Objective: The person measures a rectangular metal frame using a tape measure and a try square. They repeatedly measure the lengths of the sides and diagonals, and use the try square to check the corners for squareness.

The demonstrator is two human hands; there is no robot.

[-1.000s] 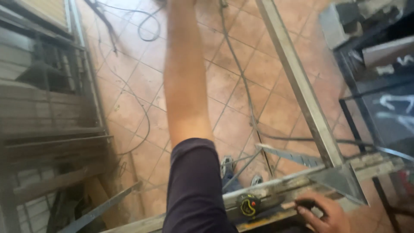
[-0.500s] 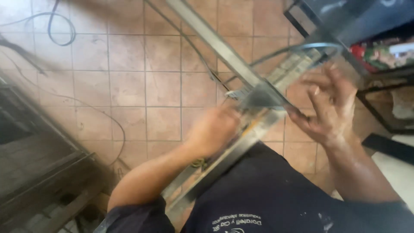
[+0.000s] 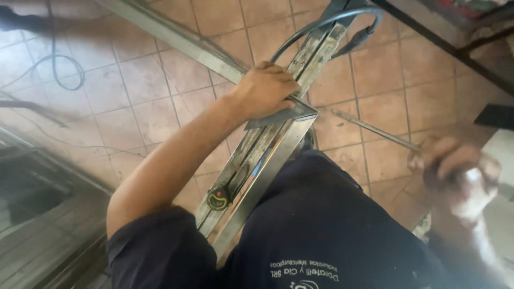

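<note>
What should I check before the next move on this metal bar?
1. Left hand gripping the metal bar: ok, fingers wrapped over it.
2. Right hand holding something: cannot tell, blurred.
3. Black cable off the bar: not ok, it loops over its far end.
4. Thin rod lying flat on the tiled floor: ok.
5. Loose grey cable away from the hands: ok.

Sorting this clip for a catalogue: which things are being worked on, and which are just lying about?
In hand:
left hand pressing a flat metal piece onto the long metal bar
right hand, blurred, apart from the bar

Lying about:
black cable on tiled floor
thin rod
</note>
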